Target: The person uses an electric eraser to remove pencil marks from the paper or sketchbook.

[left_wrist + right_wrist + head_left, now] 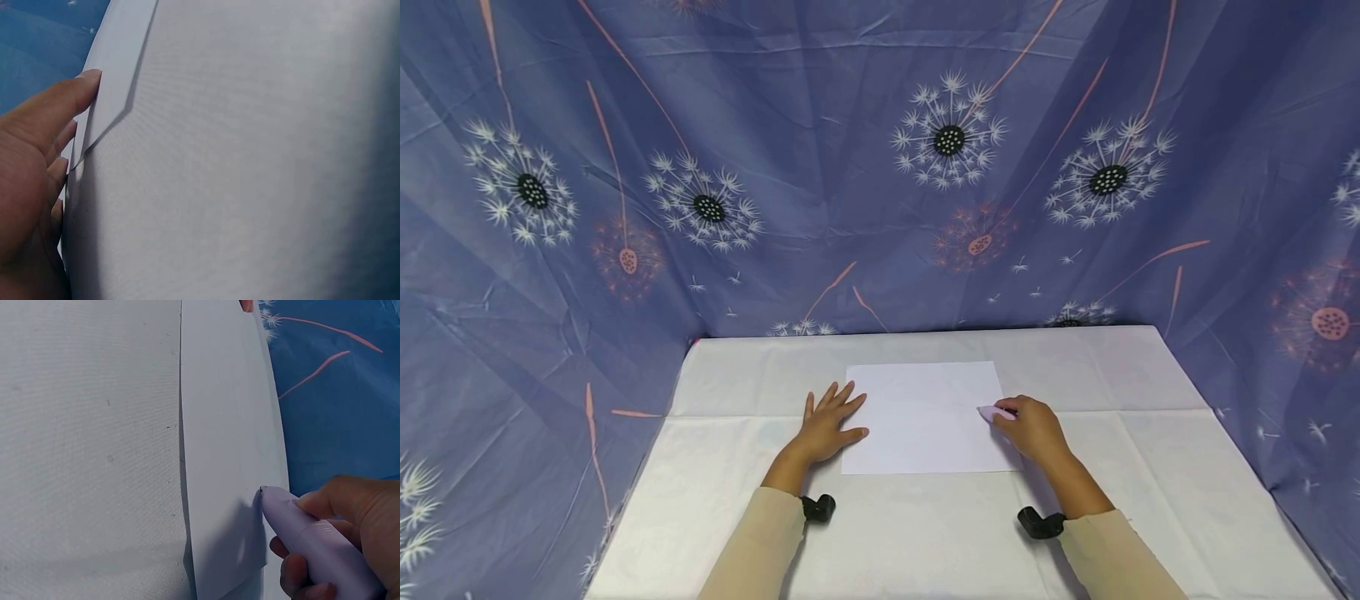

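A white sheet of paper [921,421] lies flat on a white cloth-covered table [917,533]. My left hand [823,429] is spread at the sheet's left edge, thumb and fingertips resting on its margin. In the left wrist view the thumb of that hand [37,169] touches the paper [119,75] near a corner. With my right hand [1030,427] I grip a smooth lavender tapered tool [319,550], the thumb along its top. Its narrow, dark-tipped end is at the paper [225,456] near the right edge. The palm hides the tool's rear end.
A blue curtain with dandelion prints [827,167] hangs behind the table and along both sides. Fold creases run across the white cloth. Black camera mounts [818,508] are strapped at both wrists, beside beige sleeves [756,542].
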Motion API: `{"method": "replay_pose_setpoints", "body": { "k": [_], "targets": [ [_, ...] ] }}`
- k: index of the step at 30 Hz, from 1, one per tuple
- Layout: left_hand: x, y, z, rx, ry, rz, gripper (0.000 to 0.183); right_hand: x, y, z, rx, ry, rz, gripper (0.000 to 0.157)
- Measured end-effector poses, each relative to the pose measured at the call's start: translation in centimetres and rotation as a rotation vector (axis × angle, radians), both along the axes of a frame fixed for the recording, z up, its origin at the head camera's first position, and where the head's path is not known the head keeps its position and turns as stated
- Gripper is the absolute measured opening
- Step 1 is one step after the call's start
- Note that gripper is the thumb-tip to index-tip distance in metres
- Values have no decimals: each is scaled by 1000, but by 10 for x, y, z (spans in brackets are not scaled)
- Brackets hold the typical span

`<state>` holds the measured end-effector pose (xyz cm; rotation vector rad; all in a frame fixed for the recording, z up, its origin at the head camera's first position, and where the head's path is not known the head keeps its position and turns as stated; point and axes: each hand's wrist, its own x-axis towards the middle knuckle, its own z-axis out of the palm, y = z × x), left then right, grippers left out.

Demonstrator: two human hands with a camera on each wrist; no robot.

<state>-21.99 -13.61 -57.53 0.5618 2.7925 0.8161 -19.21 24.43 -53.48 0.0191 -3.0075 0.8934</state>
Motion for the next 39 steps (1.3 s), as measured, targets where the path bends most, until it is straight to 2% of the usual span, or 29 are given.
{"method": "replay_pose_setpoints", "body": {
  "k": [22, 33, 39],
  "targets": [
    [0, 0, -1, 9, -3, -2, 68, -3, -2, -1, -1, 12, 25, 30],
    [1, 1, 3, 22, -2, 2, 66, -3, -1, 3, 9, 8, -5, 33],
    [1, 1, 3, 20, -4, 3, 66, -2, -1, 2, 6, 1, 28, 30]
  ]
}}
